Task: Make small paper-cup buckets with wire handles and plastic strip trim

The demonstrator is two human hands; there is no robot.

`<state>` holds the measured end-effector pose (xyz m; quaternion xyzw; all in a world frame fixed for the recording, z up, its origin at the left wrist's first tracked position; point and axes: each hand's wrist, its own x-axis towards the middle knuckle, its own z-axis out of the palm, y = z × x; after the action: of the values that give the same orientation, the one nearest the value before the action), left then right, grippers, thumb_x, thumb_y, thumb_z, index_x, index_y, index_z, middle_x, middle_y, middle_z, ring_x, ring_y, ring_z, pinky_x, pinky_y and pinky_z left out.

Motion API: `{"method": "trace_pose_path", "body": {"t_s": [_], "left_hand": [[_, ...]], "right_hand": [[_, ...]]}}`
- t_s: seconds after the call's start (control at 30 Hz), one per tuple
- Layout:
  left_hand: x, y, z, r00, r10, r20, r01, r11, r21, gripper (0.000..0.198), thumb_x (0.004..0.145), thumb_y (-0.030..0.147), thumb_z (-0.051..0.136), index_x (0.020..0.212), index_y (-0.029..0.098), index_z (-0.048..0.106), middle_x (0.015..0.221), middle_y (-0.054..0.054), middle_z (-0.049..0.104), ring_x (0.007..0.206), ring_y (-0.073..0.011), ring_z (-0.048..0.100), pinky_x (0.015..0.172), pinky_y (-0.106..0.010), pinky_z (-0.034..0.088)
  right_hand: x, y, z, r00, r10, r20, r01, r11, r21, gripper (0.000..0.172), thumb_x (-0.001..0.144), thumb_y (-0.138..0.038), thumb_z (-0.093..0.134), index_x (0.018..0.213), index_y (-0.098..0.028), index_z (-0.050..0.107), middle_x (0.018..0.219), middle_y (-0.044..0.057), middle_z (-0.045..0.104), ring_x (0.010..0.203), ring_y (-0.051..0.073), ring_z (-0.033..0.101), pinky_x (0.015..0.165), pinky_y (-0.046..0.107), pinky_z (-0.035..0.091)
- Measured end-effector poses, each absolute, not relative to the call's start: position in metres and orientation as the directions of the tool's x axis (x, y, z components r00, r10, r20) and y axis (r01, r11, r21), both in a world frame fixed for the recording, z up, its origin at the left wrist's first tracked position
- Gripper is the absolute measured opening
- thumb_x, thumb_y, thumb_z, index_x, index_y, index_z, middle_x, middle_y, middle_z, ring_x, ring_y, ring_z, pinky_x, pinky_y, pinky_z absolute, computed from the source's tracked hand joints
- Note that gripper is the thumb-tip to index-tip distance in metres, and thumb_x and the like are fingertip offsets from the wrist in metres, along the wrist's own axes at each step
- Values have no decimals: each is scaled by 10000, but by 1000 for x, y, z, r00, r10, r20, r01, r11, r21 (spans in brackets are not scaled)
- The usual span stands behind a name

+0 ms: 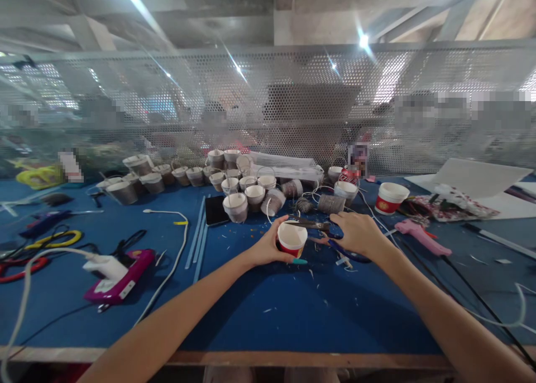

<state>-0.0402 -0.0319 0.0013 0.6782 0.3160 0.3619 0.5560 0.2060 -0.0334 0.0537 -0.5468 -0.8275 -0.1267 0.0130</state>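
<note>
My left hand (pixel 270 245) is closed around a white and red paper cup (pixel 292 237), thumb on the near side and fingers at the far left. The cup's open mouth faces up toward me. In my right hand (pixel 355 233) is a pair of scissors (pixel 315 225), its fingers in the handles. The scissors' blades point left and lie across the far rim of the cup; whether they touch the paper I cannot tell. Small white and brown scraps (pixel 345 262) lie beneath the right hand. A teal piece (pixel 299 261) shows by my left thumb, probably its nail.
Many twine-wrapped cups (pixel 235 206) crowd the back of the blue table (pixel 268 316). A phone (pixel 216 210) and glue sticks (pixel 195 243) lie left of centre. At right are a stack of paper cups (pixel 391 198) and a pink glue gun (pixel 422 238). A magenta power strip (pixel 121 277) trails cables.
</note>
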Motion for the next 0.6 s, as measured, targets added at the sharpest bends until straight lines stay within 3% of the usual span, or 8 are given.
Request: {"method": "trace_pose_path", "body": {"t_s": [0.23,0.6], "left_hand": [[-39,-27,-3,541,829,139,49,-196,979,782,491,201,799,1180,153,431,1123,-113,557,1049,-251,516,906,-395,403],[-39,-27,4,587,800,124,-10,-145,989,717,521,170,784,1155,158,450,1173,-107,555,1090,-237,505,944,-375,376]], "right_hand": [[205,-34,54,-426,893,145,896,393,207,513,777,-605,390,977,-171,576,886,103,641,816,242,606,651,298,395],[206,-36,57,-443,889,113,885,413,216,452,776,-569,411,948,-191,590,840,93,637,755,238,617,577,275,381]]}}
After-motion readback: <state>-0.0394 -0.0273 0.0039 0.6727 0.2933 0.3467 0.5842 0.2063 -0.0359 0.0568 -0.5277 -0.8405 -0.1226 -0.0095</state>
